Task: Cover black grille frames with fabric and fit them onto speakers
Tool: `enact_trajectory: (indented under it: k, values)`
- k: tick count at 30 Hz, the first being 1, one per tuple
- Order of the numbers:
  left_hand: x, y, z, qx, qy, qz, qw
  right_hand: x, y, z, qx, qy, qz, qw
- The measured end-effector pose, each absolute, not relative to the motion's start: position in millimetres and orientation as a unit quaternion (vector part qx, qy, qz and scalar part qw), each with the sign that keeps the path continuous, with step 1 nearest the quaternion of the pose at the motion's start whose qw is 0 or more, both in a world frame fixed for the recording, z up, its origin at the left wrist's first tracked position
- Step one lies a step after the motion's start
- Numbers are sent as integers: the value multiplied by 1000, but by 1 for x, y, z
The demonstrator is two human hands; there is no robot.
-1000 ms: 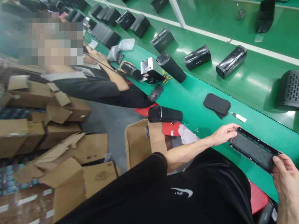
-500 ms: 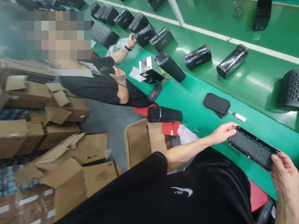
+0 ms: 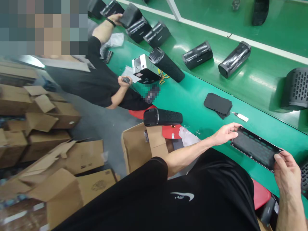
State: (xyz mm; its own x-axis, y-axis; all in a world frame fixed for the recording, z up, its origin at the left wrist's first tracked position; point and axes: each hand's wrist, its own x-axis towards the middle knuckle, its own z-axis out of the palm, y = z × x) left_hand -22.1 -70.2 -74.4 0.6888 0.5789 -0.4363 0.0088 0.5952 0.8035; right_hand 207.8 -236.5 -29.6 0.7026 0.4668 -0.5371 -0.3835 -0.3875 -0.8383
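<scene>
A black rectangular grille panel [image 3: 256, 149] with slots and small pale spots along its rims is held over the green table. My left hand [image 3: 226, 134] pinches its left end between thumb and fingers. At the opposite end, my right hand [image 3: 288, 170] grips the panel's right edge, thumb on the upper face. Just beyond the panel lie a stack of thin black sheets [image 3: 218, 105] and a small white-handled item [image 3: 241, 117], whose kind I cannot make out.
A black speaker [image 3: 165, 117] lies at the table's near edge above an open carton [image 3: 134, 147]. More speakers [image 3: 198, 55] stand on the green line behind. A co-worker's hand [image 3: 116, 19] touches one farther left. Cardboard boxes [image 3: 89, 157] fill the left floor.
The view has shifted slightly, while both my hands keep the panel between them. The co-worker's far hand has moved left to another speaker; their nearer hand has lowered, holding a dark object.
</scene>
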Motion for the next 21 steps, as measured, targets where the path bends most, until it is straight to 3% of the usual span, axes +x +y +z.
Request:
enact_trajectory:
  k: [21]
  values:
    - [-23, -68, -65, 458, 345, 166, 802, 208, -235, -21, -739, -17, 392, 548]
